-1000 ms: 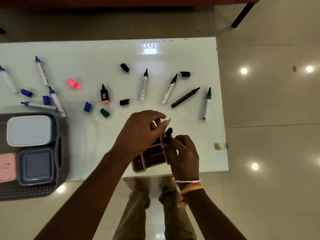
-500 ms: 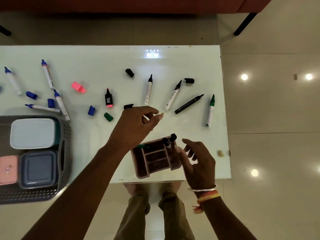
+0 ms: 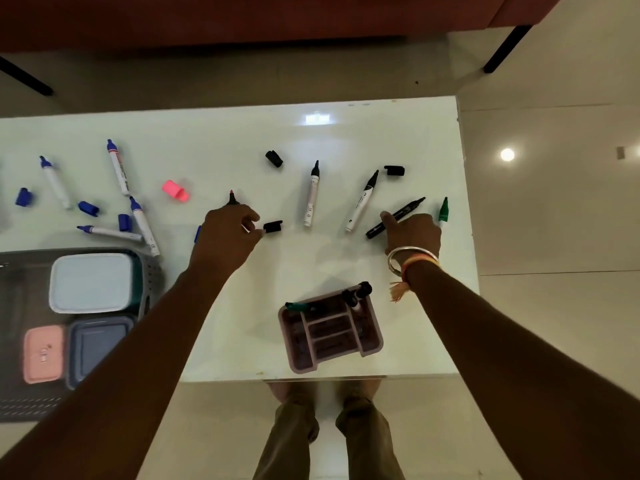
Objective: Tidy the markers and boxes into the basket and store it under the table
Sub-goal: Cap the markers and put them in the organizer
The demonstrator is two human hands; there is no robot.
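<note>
A glossy white tabletop (image 3: 242,133) set on a pale tiled floor (image 3: 554,237) that mirrors the ceiling lights carries a tidy-up only partly done, with a dark red piece of furniture (image 3: 242,15) along the far side. The grey perforated plastic basket (image 3: 149,289), left of the pink divided plastic organiser (image 3: 329,332) at the near edge, already holds a white-lidded box (image 3: 91,282), a grey-lidded box (image 3: 100,344) and a pink-lidded box (image 3: 43,353), apparently packed first to leave the pens for sorting. Beyond the organiser, which has a few capped markers standing in it, the left hand (image 3: 225,237) closes its fingertips toward a loose black cap (image 3: 273,226) and may just touch it, though a firm grip cannot be confirmed; the right hand (image 3: 412,233), fingers curled, presses on a slim black marker (image 3: 396,217), seemingly to pair the two. Uncapped white-barrelled markers (image 3: 311,199), a green-tipped marker (image 3: 443,210), blue-tipped markers (image 3: 117,168) and a pink cap (image 3: 175,191) lie scattered farther off.
</note>
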